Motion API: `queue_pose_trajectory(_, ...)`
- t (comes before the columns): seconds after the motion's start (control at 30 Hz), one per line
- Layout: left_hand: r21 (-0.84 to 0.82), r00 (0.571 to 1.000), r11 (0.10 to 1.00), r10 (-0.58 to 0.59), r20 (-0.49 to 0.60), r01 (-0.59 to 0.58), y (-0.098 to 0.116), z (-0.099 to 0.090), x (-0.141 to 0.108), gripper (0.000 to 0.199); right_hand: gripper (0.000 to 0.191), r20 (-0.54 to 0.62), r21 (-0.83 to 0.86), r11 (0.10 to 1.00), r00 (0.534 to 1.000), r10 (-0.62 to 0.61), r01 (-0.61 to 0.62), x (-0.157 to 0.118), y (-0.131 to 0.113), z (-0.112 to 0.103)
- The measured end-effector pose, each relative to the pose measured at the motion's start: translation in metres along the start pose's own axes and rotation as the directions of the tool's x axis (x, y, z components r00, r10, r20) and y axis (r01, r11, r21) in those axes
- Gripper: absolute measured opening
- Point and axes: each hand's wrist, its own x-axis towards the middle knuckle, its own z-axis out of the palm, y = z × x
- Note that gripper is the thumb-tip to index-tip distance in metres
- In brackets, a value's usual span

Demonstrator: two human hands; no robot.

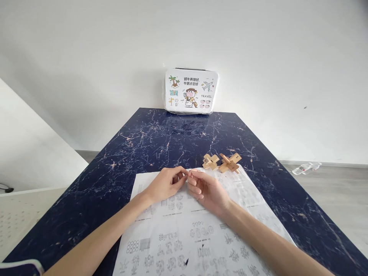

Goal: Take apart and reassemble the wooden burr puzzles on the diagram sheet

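Note:
A large white sheet (184, 224) printed with rows of small puzzle drawings lies on the table. Above its far part, my left hand (168, 183) and my right hand (208, 189) meet at the fingertips. Both hands are closed in a pinch, thumb against fingers. Whatever lies between the fingertips, if anything, is too small or hidden to make out. Just beyond my right hand, at the sheet's far edge, sit two interlocking wooden puzzles: a pale one (211, 162) on the left and a browner one (230, 163) with numbered pieces beside it.
The table (115, 153) has a dark blue marbled top. At its far end a white case (192, 91) with cartoon prints leans against the wall. A clear plastic bottle (306, 168) lies on the floor to the right. A white perforated surface (21, 218) stands at the left.

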Motion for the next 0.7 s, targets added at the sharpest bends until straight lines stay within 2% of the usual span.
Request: queue_pose_trajectory(0.7, 0.002, 1.000, 1.000, 0.003, -0.005, -0.003, -0.0005, 0.0003, 0.0000, 0.028, 0.019, 0.009, 0.000, 1.000, 1.000, -0.001, 0.001, 0.0002, 0.0011, -0.0016)
